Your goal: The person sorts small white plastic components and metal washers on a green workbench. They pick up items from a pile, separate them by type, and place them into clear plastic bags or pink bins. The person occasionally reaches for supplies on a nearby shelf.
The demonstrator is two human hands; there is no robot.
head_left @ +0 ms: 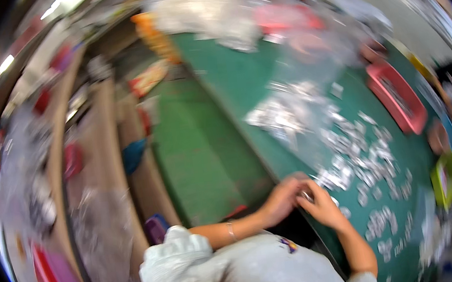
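Note:
My left hand [282,201] and my right hand [321,205] meet at the front edge of the green table [223,69], close to my body. Their fingers are bent together around something small and partly shiny, too blurred and covered to name. Just beyond the fingers lies a loose spread of small silvery-white pieces [358,148], some clear-looking. Behind these, a heap of small shiny packets [284,109] rests on or under clear plastic film.
A pink basket [398,98] and a lime-green container [444,180] stand along the table's right side. Clear plastic bags [206,12] pile up at the far end. To the left are wooden shelves [92,145] with bags, and a green floor [198,144].

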